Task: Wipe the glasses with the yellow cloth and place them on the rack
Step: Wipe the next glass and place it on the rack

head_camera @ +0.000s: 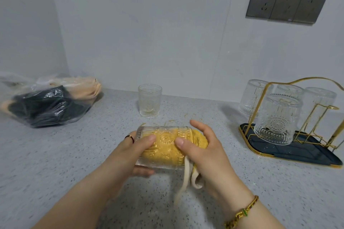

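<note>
Left hand [137,147] fingers curl round a sideways glass [163,147] above the desk [74,154]; right hand [204,150] fingers, loosely spread, clasp the yellow cloth [200,140] stuffed inside. Four inverted glasses [277,119] on the rack [290,152], one upright glass [149,100] behind.

A speckled grey desk [74,154] spreads beneath the fingers [149,138]. Well to their left and farther back lies a clear plastic bag [46,104] of dark and peach-coloured things, close to the white wall [149,33]. High above and right of the fingers, three dark sockets [286,4] sit side by side
</note>
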`<state>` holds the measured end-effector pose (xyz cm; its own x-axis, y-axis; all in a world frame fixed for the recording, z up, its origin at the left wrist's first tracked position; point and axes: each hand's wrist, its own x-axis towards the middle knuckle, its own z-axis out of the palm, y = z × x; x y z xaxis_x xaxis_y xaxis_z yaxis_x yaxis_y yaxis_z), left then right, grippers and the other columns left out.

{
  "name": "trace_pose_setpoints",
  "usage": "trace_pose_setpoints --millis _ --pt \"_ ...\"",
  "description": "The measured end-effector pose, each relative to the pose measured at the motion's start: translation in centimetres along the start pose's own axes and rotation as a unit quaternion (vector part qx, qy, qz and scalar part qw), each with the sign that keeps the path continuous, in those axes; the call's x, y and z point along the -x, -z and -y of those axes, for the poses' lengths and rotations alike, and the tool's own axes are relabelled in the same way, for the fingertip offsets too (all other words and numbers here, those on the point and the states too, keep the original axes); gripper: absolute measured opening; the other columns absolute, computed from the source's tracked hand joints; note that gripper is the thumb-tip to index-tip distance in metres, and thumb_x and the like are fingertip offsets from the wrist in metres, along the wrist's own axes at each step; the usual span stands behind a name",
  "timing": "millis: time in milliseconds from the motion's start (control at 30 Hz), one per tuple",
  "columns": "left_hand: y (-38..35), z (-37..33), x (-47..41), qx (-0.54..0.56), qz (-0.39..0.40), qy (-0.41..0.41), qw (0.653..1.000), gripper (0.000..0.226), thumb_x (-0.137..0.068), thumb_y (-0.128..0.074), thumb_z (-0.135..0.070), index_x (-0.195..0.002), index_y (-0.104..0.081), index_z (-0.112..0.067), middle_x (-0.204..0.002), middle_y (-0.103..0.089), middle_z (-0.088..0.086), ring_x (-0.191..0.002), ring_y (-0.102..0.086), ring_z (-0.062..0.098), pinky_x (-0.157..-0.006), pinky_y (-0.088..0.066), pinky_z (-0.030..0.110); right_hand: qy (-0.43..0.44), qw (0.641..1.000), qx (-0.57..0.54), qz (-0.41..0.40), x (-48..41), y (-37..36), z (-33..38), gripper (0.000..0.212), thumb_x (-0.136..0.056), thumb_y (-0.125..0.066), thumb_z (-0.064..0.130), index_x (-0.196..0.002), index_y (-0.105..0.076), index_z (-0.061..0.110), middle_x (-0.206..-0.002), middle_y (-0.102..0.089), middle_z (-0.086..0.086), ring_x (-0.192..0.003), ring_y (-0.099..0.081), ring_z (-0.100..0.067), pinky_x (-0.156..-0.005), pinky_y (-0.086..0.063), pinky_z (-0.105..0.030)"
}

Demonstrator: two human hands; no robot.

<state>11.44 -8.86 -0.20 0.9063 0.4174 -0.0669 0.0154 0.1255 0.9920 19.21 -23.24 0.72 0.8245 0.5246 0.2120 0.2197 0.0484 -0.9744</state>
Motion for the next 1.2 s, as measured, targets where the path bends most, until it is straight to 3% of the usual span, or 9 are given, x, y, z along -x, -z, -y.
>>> trace_pose_setpoints --millis 100,200,400,533,733,867,967,1067,1200 --pt "0.4 -0.3 0.0 -0.001 0.043 0.046 0.998 0.047 -0.065 -0.054 -0.048 -0.094 -0.058 -0.012 -0.067 -0.064 0.009 -0.049 -0.062 0.019 -0.043 -0.051 0.024 0.053 0.995 0.078 0.038 0.4 0.0 0.7 0.06 -0.069 -0.075 0.024 -0.107 -0.039 0.054 -0.11 -0.049 0.019 -0.098 -0.052 0.002 -0.078 -0.044 -0.006" --pt "0.2 -0.6 0.2 0.055 0.072 0.081 0.993 0.054 -0.06 -0.051 -0.051 -0.089 -0.058 -0.006 -0.048 -0.058 0.01 -0.036 -0.055 0.017 -0.036 -0.048 0.021 0.122 0.982 0.122 0.073 0.8 0.0 1.4 0.078 -0.064 -0.08 0.023 -0.108 -0.031 0.064 -0.098 -0.052 0.014 -0.084 -0.057 -0.005 -0.073 -0.048 -0.015" --pt "0.2 -0.2 -0.1 0.056 0.033 -0.011 0.998 0.046 -0.065 -0.066 -0.032 -0.105 -0.057 -0.012 -0.083 -0.07 0.007 -0.064 -0.071 0.021 -0.052 -0.056 0.025 0.015 0.999 -0.03 0.006 0.0 0.4 0.8 0.061 -0.05 -0.077 0.041 -0.104 -0.05 0.05 -0.123 -0.051 0.003 -0.106 -0.057 -0.017 -0.089 -0.05 -0.029" --pt "0.0 -0.3 0.1 0.079 0.039 0.031 0.996 0.043 -0.061 -0.072 -0.034 -0.092 -0.058 -0.008 -0.058 -0.068 0.009 -0.048 -0.065 0.019 -0.044 -0.055 0.024 0.057 0.997 0.047 0.004 0.4 0.1 1.4 0.065 -0.064 -0.077 0.025 -0.11 -0.039 0.05 -0.102 -0.048 0.022 -0.08 -0.051 0.017 -0.064 -0.041 0.003" --pt "-0.1 -0.2 -0.1 0.173 0.026 0.003 0.985 0.041 -0.061 -0.052 -0.039 -0.092 -0.059 -0.012 -0.06 -0.068 0.012 -0.044 -0.063 0.021 -0.042 -0.055 0.026 0.133 0.988 0.059 -0.059 0.8 0.0 1.6 0.058 -0.067 -0.074 0.017 -0.103 -0.041 0.047 -0.09 -0.052 0.015 -0.072 -0.056 0.013 -0.061 -0.045 -0.003" --pt "0.1 -0.5 -0.1 0.241 0.0 -0.024 0.97 0.037 -0.063 -0.052 -0.031 -0.093 -0.057 -0.011 -0.067 -0.072 0.011 -0.052 -0.068 0.024 -0.048 -0.058 0.03 0.081 0.974 -0.077 -0.198 -0.2 0.7 1.0 0.031 -0.068 -0.073 0.035 -0.091 -0.056 0.046 -0.094 -0.059 0.001 -0.068 -0.056 -0.011 -0.049 -0.043 -0.018" --pt "0.2 -0.6 -0.3 0.299 -0.039 -0.049 0.952 0.018 -0.081 -0.051 -0.024 -0.094 -0.055 -0.013 -0.086 -0.068 0.014 -0.06 -0.071 0.025 -0.055 -0.059 0.031 0.026 0.944 -0.201 -0.262 -0.8 1.0 0.5 0.03 -0.079 -0.066 0.025 -0.105 -0.051 0.033 -0.102 -0.06 -0.002 -0.084 -0.061 -0.017 -0.065 -0.049 -0.027" --pt "0.2 -0.6 -0.5 0.319 -0.062 -0.073 0.943 0.018 -0.086 -0.048 -0.026 -0.094 -0.056 -0.012 -0.081 -0.071 0.012 -0.061 -0.071 0.023 -0.056 -0.059 0.03 -0.044 0.957 -0.191 -0.215 -0.4 -0.4 -0.4 0.037 -0.08 -0.063 0.018 -0.115 -0.052 0.018 -0.11 -0.062 -0.009 -0.095 -0.062 -0.024 -0.085 -0.051 -0.039" --pt "0.0 0.0 -0.7 0.274 -0.049 -0.085 0.957 0.042 -0.057 -0.068 -0.023 -0.096 -0.057 -0.011 -0.083 -0.072 0.01 -0.068 -0.072 0.021 -0.062 -0.06 0.029 -0.056 0.975 -0.16 -0.142 0.8 -2.4 -0.6 0.027 -0.078 -0.065 0.015 -0.094 -0.055 0.034 -0.101 -0.064 -0.002 -0.091 -0.064 -0.02 -0.083 -0.053 -0.036"
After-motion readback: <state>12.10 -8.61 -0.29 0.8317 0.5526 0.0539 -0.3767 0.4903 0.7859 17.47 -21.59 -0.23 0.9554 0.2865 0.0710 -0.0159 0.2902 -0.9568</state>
